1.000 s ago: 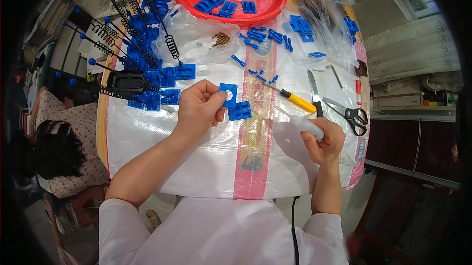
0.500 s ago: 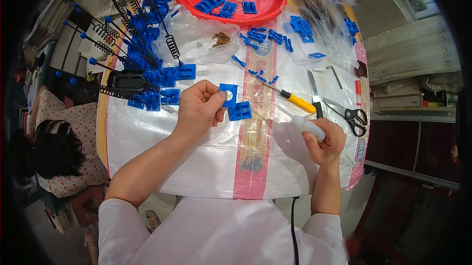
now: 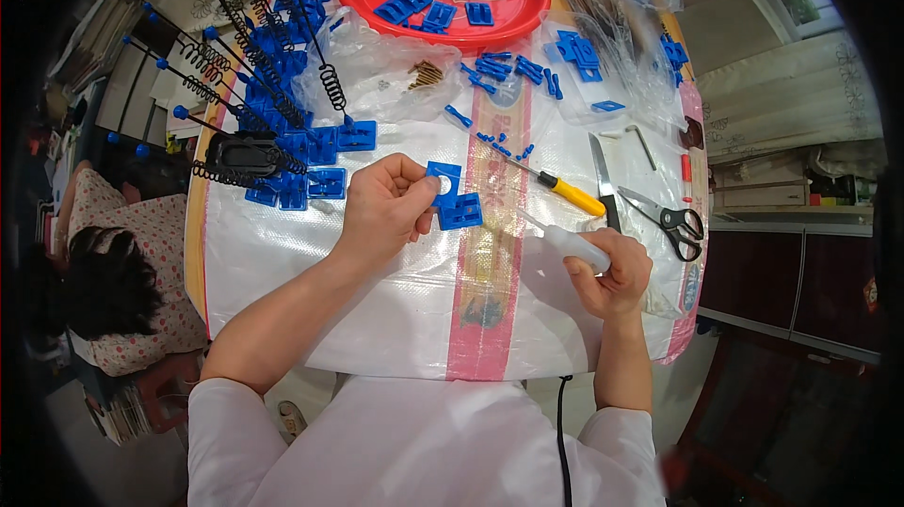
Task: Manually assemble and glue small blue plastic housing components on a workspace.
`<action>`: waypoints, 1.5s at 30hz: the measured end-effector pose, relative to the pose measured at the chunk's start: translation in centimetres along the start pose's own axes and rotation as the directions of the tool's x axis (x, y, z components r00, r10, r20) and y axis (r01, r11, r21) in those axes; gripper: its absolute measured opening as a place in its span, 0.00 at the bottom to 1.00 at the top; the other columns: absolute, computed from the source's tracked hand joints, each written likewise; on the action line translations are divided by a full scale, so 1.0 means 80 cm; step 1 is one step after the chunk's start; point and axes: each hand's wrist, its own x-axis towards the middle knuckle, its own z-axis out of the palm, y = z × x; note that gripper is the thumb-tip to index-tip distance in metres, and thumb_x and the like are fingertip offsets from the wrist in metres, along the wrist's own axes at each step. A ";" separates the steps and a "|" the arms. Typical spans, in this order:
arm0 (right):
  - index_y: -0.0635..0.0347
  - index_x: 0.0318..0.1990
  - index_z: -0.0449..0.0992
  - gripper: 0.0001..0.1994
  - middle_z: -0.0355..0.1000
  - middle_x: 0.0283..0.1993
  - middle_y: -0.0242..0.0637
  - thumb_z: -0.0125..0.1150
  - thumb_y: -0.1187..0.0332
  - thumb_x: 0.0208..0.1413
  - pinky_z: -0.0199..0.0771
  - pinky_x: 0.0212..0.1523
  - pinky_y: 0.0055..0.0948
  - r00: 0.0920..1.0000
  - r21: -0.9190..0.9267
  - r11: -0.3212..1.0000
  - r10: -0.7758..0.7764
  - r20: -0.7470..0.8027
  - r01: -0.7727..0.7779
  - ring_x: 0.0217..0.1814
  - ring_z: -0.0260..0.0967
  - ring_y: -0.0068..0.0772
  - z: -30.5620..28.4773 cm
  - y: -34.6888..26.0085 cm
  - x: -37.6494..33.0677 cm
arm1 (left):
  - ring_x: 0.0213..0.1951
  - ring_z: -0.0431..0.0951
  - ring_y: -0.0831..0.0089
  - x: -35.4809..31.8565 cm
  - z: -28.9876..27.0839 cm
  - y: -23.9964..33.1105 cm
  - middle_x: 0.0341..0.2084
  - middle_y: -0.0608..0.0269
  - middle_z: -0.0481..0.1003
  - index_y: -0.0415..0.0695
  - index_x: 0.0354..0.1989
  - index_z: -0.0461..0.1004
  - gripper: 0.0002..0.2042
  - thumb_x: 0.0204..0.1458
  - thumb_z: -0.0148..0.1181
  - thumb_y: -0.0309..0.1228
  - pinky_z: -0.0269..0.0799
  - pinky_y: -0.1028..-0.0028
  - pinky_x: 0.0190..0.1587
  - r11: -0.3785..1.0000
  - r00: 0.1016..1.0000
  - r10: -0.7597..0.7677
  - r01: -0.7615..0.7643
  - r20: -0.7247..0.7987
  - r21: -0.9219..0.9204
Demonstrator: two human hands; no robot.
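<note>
My left hand [image 3: 381,204] pinches a flat blue plastic piece [image 3: 453,174] between thumb and fingers; a round white spot shows on it. Touching or overlapping its lower edge is a second blue plastic piece [image 3: 462,212] with raised parts; whether the two are joined I cannot tell. In my right hand [image 3: 617,273] is a white squeeze bottle [image 3: 574,247], fingers wrapped round its body. Its thin nozzle points up and left, with the tip a short way right of the blue pieces.
Blue bases with black springs [image 3: 331,91] crowd the left. A red basin [image 3: 372,29] of blue parts stands behind. Brass-coloured screws [image 3: 426,75], small blue pegs [image 3: 554,83], a yellow-handled screwdriver [image 3: 577,196], a knife [image 3: 601,163] and scissors [image 3: 680,222] lie around. A person [image 3: 141,272] is at far left.
My right hand has brought the bottle slightly left, its nozzle nearer the blue pieces. The flat blue piece in my left hand has shifted a little to the right.
</note>
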 end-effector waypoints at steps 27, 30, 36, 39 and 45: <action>0.62 0.34 0.78 0.09 0.74 0.22 0.37 0.72 0.71 0.47 0.67 0.20 0.27 1.000 0.013 1.000 -0.006 -0.011 0.006 0.18 0.71 0.32 0.005 -0.002 0.004 | 0.15 0.69 0.82 -0.002 0.001 0.000 0.17 0.62 0.74 0.37 0.28 0.72 0.05 0.54 0.60 0.22 0.60 0.82 0.15 0.999 1.000 -0.007 0.008 0.017 -0.033; 0.62 0.34 0.78 0.10 0.74 0.22 0.37 0.72 0.71 0.46 0.67 0.20 0.27 1.000 0.012 1.000 -0.008 -0.016 0.008 0.18 0.71 0.32 0.005 -0.002 0.004 | 0.15 0.70 0.82 -0.002 0.001 0.000 0.18 0.62 0.75 0.36 0.28 0.73 0.04 0.55 0.60 0.21 0.60 0.82 0.15 1.000 1.000 -0.009 0.010 0.019 -0.028; 0.62 0.34 0.78 0.10 0.75 0.23 0.37 0.73 0.71 0.45 0.67 0.21 0.27 0.999 -0.030 0.999 0.014 -0.040 -0.016 0.20 0.72 0.32 0.002 0.000 0.000 | 0.15 0.70 0.82 -0.002 0.000 0.001 0.18 0.62 0.75 0.36 0.29 0.73 0.04 0.55 0.59 0.22 0.60 0.82 0.15 0.999 1.000 -0.001 0.001 0.014 -0.048; 0.61 0.33 0.78 0.10 0.75 0.23 0.37 0.72 0.71 0.45 0.68 0.22 0.28 0.993 -0.004 0.998 0.066 -0.099 -0.067 0.20 0.72 0.32 -0.002 0.007 -0.009 | 0.15 0.70 0.81 0.000 -0.001 0.003 0.19 0.62 0.75 0.37 0.30 0.73 0.04 0.54 0.60 0.23 0.60 0.82 0.15 0.998 1.000 -0.012 0.013 0.008 -0.066; 0.60 0.33 0.78 0.10 0.74 0.22 0.37 0.71 0.68 0.45 0.65 0.21 0.28 0.994 0.031 0.998 0.055 -0.090 -0.052 0.19 0.70 0.33 -0.015 0.012 -0.011 | 0.17 0.71 0.80 0.006 -0.010 0.001 0.20 0.62 0.75 0.38 0.31 0.73 0.03 0.53 0.61 0.23 0.60 0.81 0.16 0.988 0.999 -0.042 0.040 -0.010 -0.150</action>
